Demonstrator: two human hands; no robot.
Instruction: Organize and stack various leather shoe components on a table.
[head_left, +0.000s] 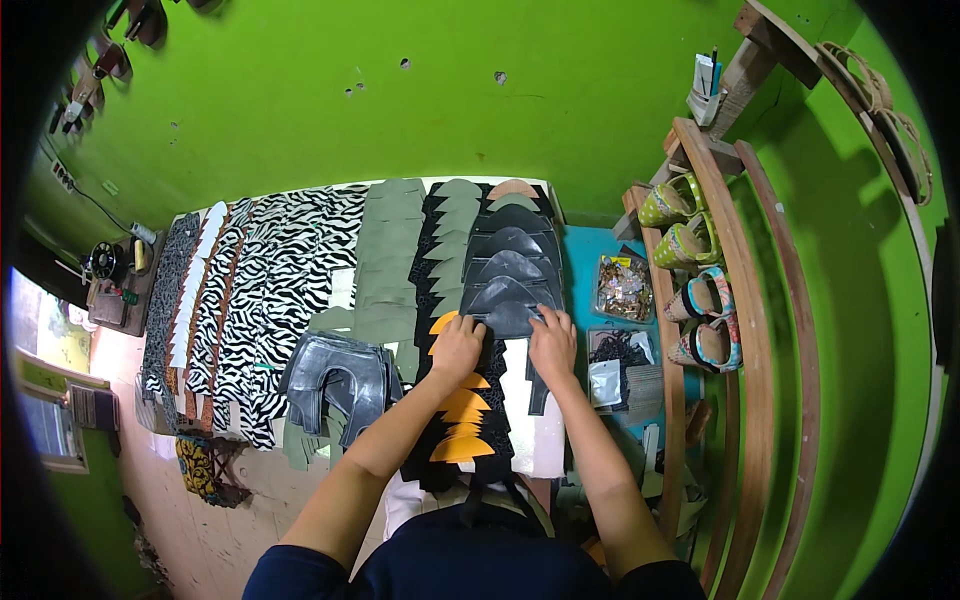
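Note:
A column of overlapping black leather cut pieces [512, 268], curved like shoe uppers, runs down the right part of the table. At its near end lies a black leather piece [508, 318]. My left hand [460, 346] pinches its left edge, beside orange half-round pieces [460, 405]. My right hand [553, 345] has its fingers closed at the right edge, with a dark strip hanging below. To the left of my left forearm sits a stack of black U-shaped leather pieces [340, 372]. Undersides of the fingers are hidden.
Rows of grey-green pieces [390, 240] and zebra-patterned pieces [285, 270] cover the table's left. At the right stand a tub of small metal parts [622, 287] and a wooden rack [735, 400] holding sandals [705, 320]. A green wall [420, 130] bounds the back.

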